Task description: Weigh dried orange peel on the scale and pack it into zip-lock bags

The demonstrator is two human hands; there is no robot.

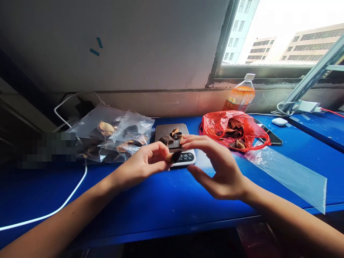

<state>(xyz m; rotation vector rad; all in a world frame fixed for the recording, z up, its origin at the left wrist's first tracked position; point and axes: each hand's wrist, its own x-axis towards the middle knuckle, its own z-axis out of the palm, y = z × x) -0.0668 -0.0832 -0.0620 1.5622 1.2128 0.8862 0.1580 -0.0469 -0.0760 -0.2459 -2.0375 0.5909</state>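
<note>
Your left hand (145, 161) pinches a dark, curled piece (176, 157) between thumb and fingers, in front of the scale's buttons (185, 157) and partly covering them. Your right hand (221, 168) is open, its thumb spread well below its fingers, with only air in the gap. Its fingertips reach the right edge of the scale (192, 162); you cannot tell from this angle whether they touch anything there.

On the scale's dark plate sit more pieces: a broad, rough brown one (166, 139) at the left, and a small cluster (176, 133) with pale and black parts beside it.

To the right of the scale, a red bag (212, 118) lies open, with dark brown pieces (235, 129) showing inside. A flat clear bag (290, 179) lies in front of it, running toward the front edge of the surface (161, 208). A phone (274, 137) is partly hidden behind the red bag, near a small white case (279, 122). Behind the red bag stands a bottle (242, 98) of orange drink.

To the left of the scale, filled clear bags (94, 118) overlap in a heap, and a white cable (72, 193) curves in front of them.
</note>
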